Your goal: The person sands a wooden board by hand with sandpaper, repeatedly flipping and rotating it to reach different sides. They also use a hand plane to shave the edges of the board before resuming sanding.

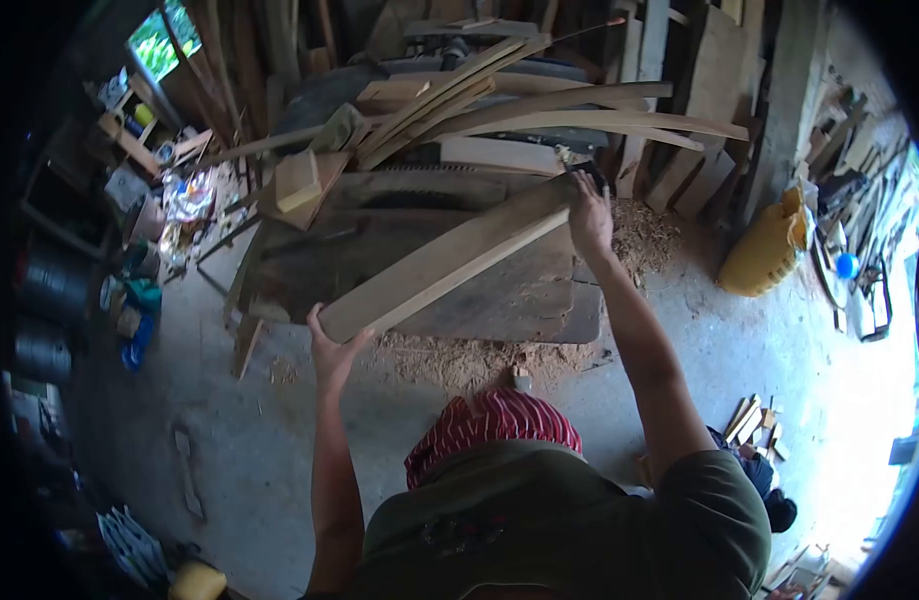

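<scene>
Wood beam (448,258) held over worktable (515,305), near L end gripped by L hand (336,348), far R end clasped w/ R hand (590,218)

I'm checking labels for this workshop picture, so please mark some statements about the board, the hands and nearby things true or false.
1. The left hand is at the near end of the wooden board. True.
2. The right hand hangs down by the floor. False: the right hand is at the board's far end.
3. Wood shavings lie on the floor. True.
4. The person's shirt is bright orange. False: the shirt is dark green.
</scene>
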Demonstrator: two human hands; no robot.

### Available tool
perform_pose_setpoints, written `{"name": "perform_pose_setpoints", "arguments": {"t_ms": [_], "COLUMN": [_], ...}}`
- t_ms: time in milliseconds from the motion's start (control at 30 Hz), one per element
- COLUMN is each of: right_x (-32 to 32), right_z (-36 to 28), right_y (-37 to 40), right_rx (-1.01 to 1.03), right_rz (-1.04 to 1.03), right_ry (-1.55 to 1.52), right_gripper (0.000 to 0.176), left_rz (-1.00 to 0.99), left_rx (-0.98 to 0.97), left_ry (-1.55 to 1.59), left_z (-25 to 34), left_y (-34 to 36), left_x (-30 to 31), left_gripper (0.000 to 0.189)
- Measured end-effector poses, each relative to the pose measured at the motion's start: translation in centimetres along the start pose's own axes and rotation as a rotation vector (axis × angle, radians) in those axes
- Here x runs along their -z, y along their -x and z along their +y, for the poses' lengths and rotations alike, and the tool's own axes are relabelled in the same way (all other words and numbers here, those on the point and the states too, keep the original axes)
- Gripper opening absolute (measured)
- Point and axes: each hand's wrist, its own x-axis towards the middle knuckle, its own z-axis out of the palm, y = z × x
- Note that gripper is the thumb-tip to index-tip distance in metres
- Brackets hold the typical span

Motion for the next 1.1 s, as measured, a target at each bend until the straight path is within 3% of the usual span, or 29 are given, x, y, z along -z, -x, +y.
{"name": "perform_pose_setpoints", "arguments": {"t_ms": [67,133,200,300,333,367,400,467,533,567,633,700,800,867,933,1000,1067,1100], "right_x": [0.9,-0.7,2.6,2.6,0.2,1.4,0.4,-0.8,-1.7,-0.4,-1.2,1.4,0.9,-2.0,-1.3,-2.4,-1.1,0.3], "right_z": [-2.8,-7.2,-12.7,-8.8,-5.1,-2.5,1.1,4.6,3.7,1.9,-2.6,-6.9,-2.8,3.7,4.5,3.3,-1.2,-3.9], "right_y": [0.6,4.4,6.3,4.7,3.9,2.2,0.1,-1.3,-1.2,-0.5,2.6,3.8,1.8,-0.7,-2.8,-2.6,0.1,2.3], "right_rx": [-0.327,-0.017,0.333,0.491,0.327,0.044,-0.158,-0.091,-0.121,-0.092,0.098,0.292,0.237,0.100,-0.054,-0.082,-0.182,0.003], "right_rz": [-0.314,-0.343,-0.414,-0.326,-0.277,-0.427,-0.407,0.033,-0.039,-0.209,-0.162,-0.253,-0.332,-0.223,-0.131,-0.086,-0.166,-0.195], "right_ry": [-0.235,-0.063,-0.065,-0.084,-0.054,-0.050,-0.101,-0.013,0.116,0.039,-0.055,-0.176,-0.147,-0.042,-0.015,0.064,-0.243,-0.187], "right_gripper": [0.045,0.053,0.061,0.061,0.060,0.057,0.052,0.040,0.044,0.048,0.051,0.052,0.053,0.051,0.045,0.047,0.054,0.055], "left_rz": [0.010,-0.006,-0.009,-0.004,-0.009,-0.013,-0.006,-0.017,-0.003,0.005,-0.002,-0.008,0.003,-0.002,0.004,0.013,0.001,0.004], "left_rx": [0.002,0.010,0.040,0.055,0.077,0.098,0.099,0.089,0.079,0.073,0.093,0.121,0.097,0.149,0.147,0.142,0.120,0.122], "left_ry": [0.031,0.024,0.007,0.013,0.027,0.043,0.041,0.056,0.039,0.029,0.046,0.046,0.026,-0.024,-0.015,-0.007,-0.025,-0.024], "left_z": [-0.3,-0.2,-0.1,0.0,0.2,0.4,0.3,-0.4,-1.0,-1.3,-0.4,-0.1,0.2,0.6,0.4,0.1,-0.1,0.0], "left_y": [-0.1,-0.2,-0.1,-0.2,-0.2,-0.1,0.0,-0.1,-0.2,-0.3,-0.1,0.2,-0.2,0.0,0.1,0.1,0.1,0.0], "left_x": [0.0,0.1,0.0,0.3,0.3,0.2,0.2,0.2,0.3,0.0,0.0,-0.1,0.0,0.1,0.0,0.2,0.1,0.0], "left_gripper": [0.090,0.090,0.090,0.090,0.089,0.089,0.089,0.088,0.088,0.088,0.088,0.088,0.089,0.090,0.090,0.090,0.090,0.090]}}
